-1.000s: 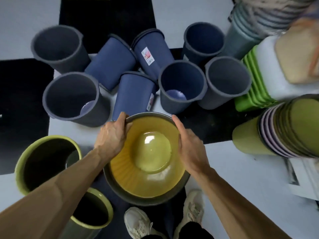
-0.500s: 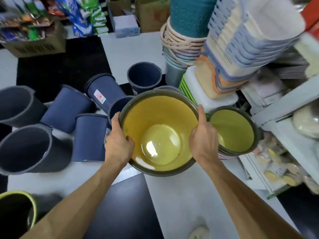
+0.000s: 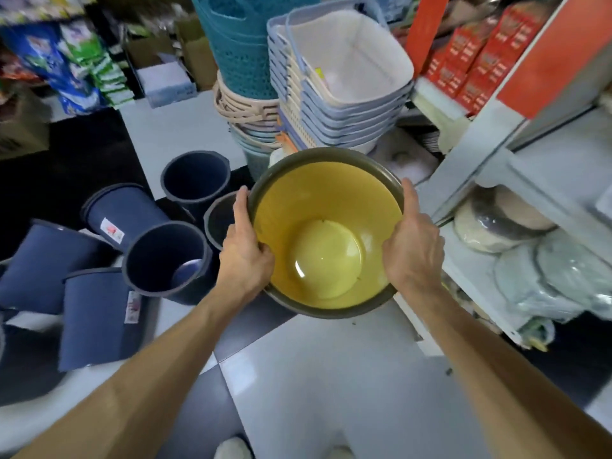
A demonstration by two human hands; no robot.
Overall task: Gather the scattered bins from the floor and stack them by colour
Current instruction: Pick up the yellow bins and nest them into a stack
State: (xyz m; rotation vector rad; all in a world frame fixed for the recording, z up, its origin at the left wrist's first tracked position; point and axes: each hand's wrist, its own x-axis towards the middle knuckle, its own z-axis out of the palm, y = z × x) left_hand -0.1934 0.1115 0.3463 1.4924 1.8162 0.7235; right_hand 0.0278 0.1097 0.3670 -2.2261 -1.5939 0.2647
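Observation:
I hold a yellow-green bin (image 3: 326, 233) with a dark rim up in front of me, its mouth facing me. My left hand (image 3: 244, 256) grips its left rim and my right hand (image 3: 412, 248) grips its right rim. Several dark blue bins lie scattered on the floor to the left: one tipped toward me (image 3: 165, 260), one upright (image 3: 195, 177), and others on their sides (image 3: 121, 213) (image 3: 96, 316). A grey bin (image 3: 220, 220) shows just behind my left hand. The green stack seen earlier is hidden behind the held bin.
Stacked lavender and cream baskets (image 3: 341, 104) and a teal basket (image 3: 238, 44) stand behind the held bin. A white shelf unit (image 3: 516, 180) with wrapped goods fills the right. Packaged goods (image 3: 66, 61) line the far left. Checkered floor (image 3: 331, 376) lies below.
I lifted the yellow-green bin off the floor and carried it up and right toward the shelf, both hands still gripping its rim. The view swung up from the floor bins to the baskets.

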